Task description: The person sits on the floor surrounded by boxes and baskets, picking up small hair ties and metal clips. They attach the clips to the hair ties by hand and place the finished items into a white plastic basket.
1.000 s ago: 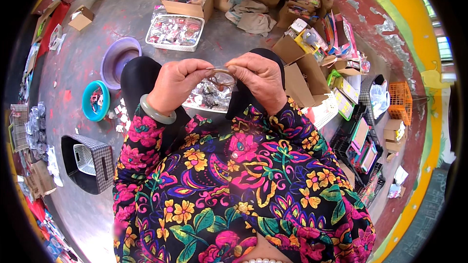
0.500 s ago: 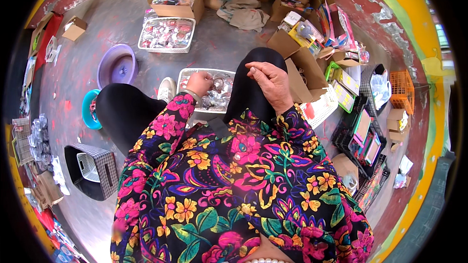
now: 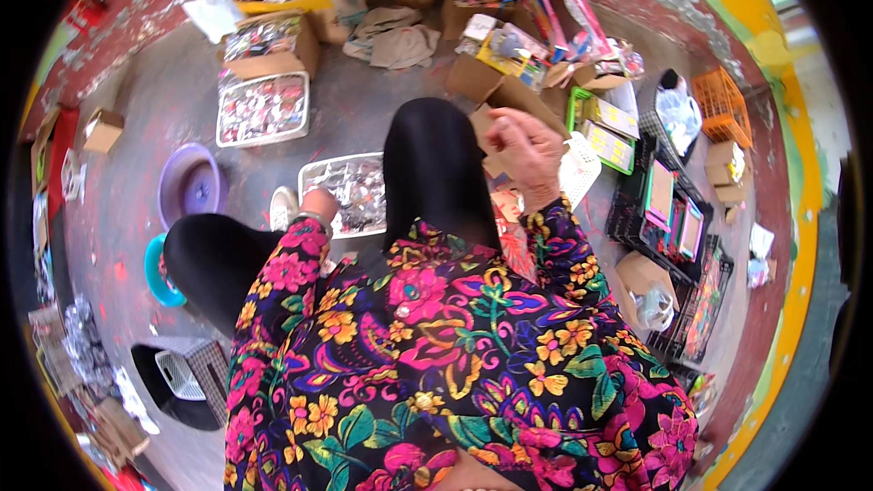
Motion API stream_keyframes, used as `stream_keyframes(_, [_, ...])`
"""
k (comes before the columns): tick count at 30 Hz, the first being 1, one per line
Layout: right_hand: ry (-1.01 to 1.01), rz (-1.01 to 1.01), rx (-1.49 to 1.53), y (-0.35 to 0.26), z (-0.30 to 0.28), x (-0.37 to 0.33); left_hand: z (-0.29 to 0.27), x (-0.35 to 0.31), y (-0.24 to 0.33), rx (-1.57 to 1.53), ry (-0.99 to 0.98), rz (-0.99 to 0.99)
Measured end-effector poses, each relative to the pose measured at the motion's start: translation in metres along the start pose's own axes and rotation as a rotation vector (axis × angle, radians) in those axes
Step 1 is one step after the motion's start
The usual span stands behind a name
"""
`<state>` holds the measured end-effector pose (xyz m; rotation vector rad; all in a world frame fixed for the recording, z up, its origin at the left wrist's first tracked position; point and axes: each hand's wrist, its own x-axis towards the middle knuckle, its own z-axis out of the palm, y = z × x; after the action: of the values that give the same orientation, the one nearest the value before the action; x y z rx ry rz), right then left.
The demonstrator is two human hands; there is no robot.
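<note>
While left hand [image 3: 318,206] is at white basket [image 3: 344,159], small packets [image 3: 362,189] inside

There are two hands [image 3: 529,153], two packet-filled white trays [image 3: 342,160], one purple basin [image 3: 194,184] and one orange crate [image 3: 723,107].

No lettering, number or sign is showing clearly enough to read; the yellow packs [image 3: 607,147] in the green crate [image 3: 573,111] are bearing markings too small and blurred to make out
</note>
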<state>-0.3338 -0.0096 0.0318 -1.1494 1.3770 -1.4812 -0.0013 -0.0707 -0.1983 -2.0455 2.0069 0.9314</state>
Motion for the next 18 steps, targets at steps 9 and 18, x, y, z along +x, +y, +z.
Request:
stream_keyframes(9, [0.534,-0.05,-0.085,0.004,-0.156,-0.01,-0.13,-0.07,0.071,-0.999,0.275,0.31])
stream_keyframes(18, [0.199,-0.103,-0.712,0.06,-0.151,0.027,-0.105,-0.126,0.063,-0.937,0.049,0.377])
